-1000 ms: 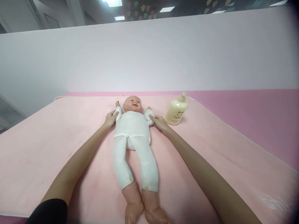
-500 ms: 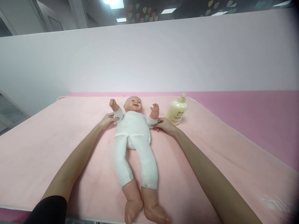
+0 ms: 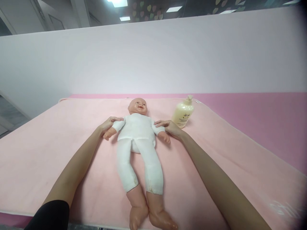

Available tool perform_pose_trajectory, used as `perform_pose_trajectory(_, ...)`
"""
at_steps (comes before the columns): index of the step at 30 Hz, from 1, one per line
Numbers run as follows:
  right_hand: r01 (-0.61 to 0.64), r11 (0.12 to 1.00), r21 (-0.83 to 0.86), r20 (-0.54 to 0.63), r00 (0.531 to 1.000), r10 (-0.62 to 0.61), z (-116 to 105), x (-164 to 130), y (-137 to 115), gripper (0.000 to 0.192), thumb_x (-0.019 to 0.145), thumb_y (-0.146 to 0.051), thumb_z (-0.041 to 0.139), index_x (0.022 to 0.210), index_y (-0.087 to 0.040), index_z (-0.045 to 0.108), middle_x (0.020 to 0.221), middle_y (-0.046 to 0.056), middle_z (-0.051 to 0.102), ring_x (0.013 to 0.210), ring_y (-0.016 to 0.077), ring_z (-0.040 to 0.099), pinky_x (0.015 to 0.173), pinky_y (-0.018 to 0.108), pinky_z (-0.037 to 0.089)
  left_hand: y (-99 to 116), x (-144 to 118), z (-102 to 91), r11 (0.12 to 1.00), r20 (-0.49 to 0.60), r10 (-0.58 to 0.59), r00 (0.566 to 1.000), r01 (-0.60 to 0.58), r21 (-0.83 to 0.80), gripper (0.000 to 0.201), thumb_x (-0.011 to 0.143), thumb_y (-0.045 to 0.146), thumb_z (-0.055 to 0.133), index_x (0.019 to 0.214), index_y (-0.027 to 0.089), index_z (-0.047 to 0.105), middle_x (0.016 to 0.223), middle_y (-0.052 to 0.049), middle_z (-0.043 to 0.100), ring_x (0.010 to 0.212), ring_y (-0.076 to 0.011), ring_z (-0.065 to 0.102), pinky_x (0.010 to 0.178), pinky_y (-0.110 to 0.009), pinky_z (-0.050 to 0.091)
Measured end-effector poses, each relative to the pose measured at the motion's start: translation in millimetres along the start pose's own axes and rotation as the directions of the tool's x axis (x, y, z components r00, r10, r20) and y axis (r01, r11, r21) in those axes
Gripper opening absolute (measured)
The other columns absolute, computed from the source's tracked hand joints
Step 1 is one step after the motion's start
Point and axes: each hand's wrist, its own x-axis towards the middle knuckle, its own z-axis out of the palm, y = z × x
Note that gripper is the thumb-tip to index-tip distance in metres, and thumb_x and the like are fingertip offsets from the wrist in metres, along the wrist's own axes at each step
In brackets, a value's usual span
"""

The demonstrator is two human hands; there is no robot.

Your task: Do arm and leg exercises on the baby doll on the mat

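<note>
From the head camera, a doll (image 3: 137,137) in a white suit lay on its back along the middle of a pink blanket (image 3: 48,150), head toward the far wall and bare feet toward the near edge. The left hand (image 3: 106,125) was curled around the doll's arm on that side, fingers over the white sleeve, the small plastic fist poking out below. The right hand (image 3: 170,127) gripped the other arm the same way, fingers laid across the sleeve. Both doll arms angled down and outward. A cream pump bottle (image 3: 183,112) stood upright on the blanket just beyond the right hand, not touching it.
</note>
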Motion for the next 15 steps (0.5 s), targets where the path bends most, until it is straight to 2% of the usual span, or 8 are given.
perform_pose_trajectory(3, -0.050, 0.998, 0.023, -0.043, 0.998, 0.051, 0, -1, 0, 0.032, 0.057, -0.023, 0.074, 0.089, -0.018, 0.075, 0.099, 0.007, 0.068, 0.079, 0.0153, 0.062, 0.067, 0.025, 0.050, -1, 2, -0.8, 0.998, 0.049, 0.027, 0.998, -0.024, -0.062, 0.038, 0.053, 0.020, 0.078, 0.090, 0.017, 0.073, 0.102, -0.010, 0.070, 0.101, -0.0257, 0.062, 0.092, -0.037, 0.046)
perform_pose_trajectory(6, -0.093, 0.993, 0.077, -0.018, 0.995, 0.094, -1, -1, 2, 0.035, 0.060, -0.030, 0.077, 0.090, -0.014, 0.072, 0.083, 0.007, 0.069, 0.064, 0.0130, 0.059, 0.058, 0.024, 0.050, -3, 6, 1.2, 0.992, 0.053, 0.063, 0.997, -0.057, -0.110, 0.033, 0.059, 0.023, 0.076, 0.091, 0.014, 0.071, 0.099, -0.010, 0.070, 0.097, -0.0234, 0.063, 0.089, -0.034, 0.046)
perform_pose_trajectory(9, -0.093, 0.984, 0.151, -0.003, 0.996, 0.095, -3, 2, 3, 0.035, 0.063, -0.041, 0.079, 0.080, -0.012, 0.068, 0.068, 0.006, 0.065, 0.057, 0.0129, 0.058, 0.054, 0.026, 0.050, -4, 9, 4.4, 0.993, 0.006, 0.033, 0.999, -0.032, -0.110, 0.033, 0.066, 0.033, 0.075, 0.093, 0.015, 0.070, 0.101, -0.010, 0.069, 0.095, -0.0210, 0.063, 0.085, -0.032, 0.047)
perform_pose_trajectory(12, -0.095, 0.985, 0.145, -0.026, 0.995, 0.100, -1, 6, 5, 0.044, 0.067, -0.053, 0.076, 0.074, -0.011, 0.065, 0.056, 0.004, 0.059, 0.051, 0.0125, 0.055, 0.050, 0.025, 0.050, -8, 12, 8.0, 0.997, -0.058, 0.015, 0.998, -0.019, -0.074, 0.042, 0.074, 0.048, 0.070, 0.101, 0.015, 0.069, 0.108, -0.011, 0.068, 0.099, -0.0220, 0.062, 0.087, -0.033, 0.046)
perform_pose_trajectory(15, -0.117, 0.990, 0.073, -0.128, 0.984, 0.126, 7, 9, 5, 0.051, 0.065, -0.060, 0.074, 0.073, -0.011, 0.064, 0.050, 0.003, 0.056, 0.042, 0.0107, 0.051, 0.042, 0.023, 0.046, -12, 15, 12.3, 0.999, -0.159, 0.016, 0.987, -0.021, -0.027, 0.052, 0.074, 0.056, 0.068, 0.099, 0.011, 0.069, 0.104, -0.014, 0.069, 0.096, -0.0246, 0.063, 0.085, -0.035, 0.047)
